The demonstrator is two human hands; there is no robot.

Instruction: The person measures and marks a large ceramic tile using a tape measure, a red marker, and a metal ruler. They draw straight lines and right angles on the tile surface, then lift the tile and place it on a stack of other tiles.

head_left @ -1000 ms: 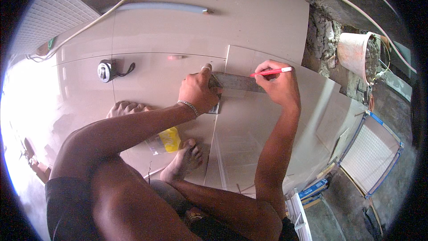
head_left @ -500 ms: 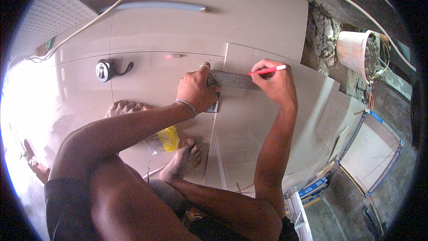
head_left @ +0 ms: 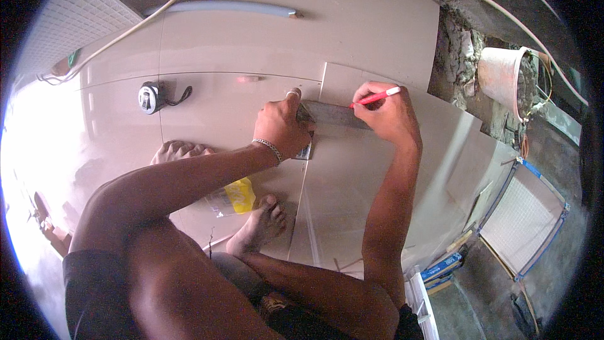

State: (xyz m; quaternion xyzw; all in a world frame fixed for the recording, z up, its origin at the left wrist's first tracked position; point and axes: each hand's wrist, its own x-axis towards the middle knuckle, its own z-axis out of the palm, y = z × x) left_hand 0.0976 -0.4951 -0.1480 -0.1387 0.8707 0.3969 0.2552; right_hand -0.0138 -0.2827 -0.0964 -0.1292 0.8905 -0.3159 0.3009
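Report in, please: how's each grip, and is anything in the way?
Left grip holding metal square against tile. Right grip closed on red pencil, tip at square's upper edge. Tape measure well left; nothing visible blocking the pencil.

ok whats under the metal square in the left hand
Beige tile shows on either side of the metal square. What lies directly beneath is covered, and the left hand hides part of the square.
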